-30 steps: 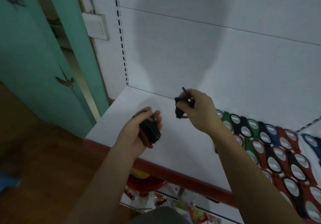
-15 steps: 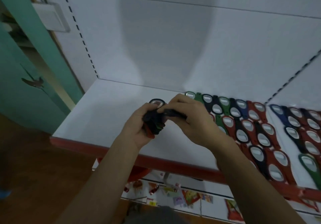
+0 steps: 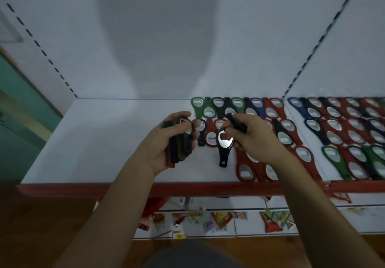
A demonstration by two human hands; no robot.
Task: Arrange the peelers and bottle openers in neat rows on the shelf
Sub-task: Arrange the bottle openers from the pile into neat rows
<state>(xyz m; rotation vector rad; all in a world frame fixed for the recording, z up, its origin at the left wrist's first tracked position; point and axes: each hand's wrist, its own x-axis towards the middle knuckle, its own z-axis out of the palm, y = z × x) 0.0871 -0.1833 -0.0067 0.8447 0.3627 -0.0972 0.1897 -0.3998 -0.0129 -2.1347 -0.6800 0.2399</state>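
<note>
SHELF STOCKING: A person's right hand (image 3: 253, 140) pinches a black bottle opener (image 3: 224, 142) by its shiny oval metal head. The slim handle, with a small hole near its end, points down toward the shelf's red front edge (image 3: 187, 189). Whether the tip touches the shelf cannot be told. A second black handle (image 3: 236, 123) juts out above the same hand's fingers. Just beside it, the left hand (image 3: 164, 149) curls round a stack of bottle openers (image 3: 181, 140) in black, red and green, with 1 metal head showing at the top of the pile.

Behind and to the right of both hands, rows of bottle openers (image 3: 312, 122) in red, black, green and blue lie on the white shelf (image 3: 100, 142). They are at least 3 rows deep and run off the right of the view.

The white back panel (image 3: 250, 38) carries a broad grey shadow (image 3: 156, 45) between a left slotted upright (image 3: 39, 45) and a right slotted upright (image 3: 321, 38). A green wall or door (image 3: 18, 105) stands at far left above a brown wooden floor (image 3: 41, 215).

The right wrist and forearm cover part of the front rows. Below the red edge, a lower shelf (image 3: 333, 220) holds colourful packets (image 3: 220, 220), too blurred to identify.
</note>
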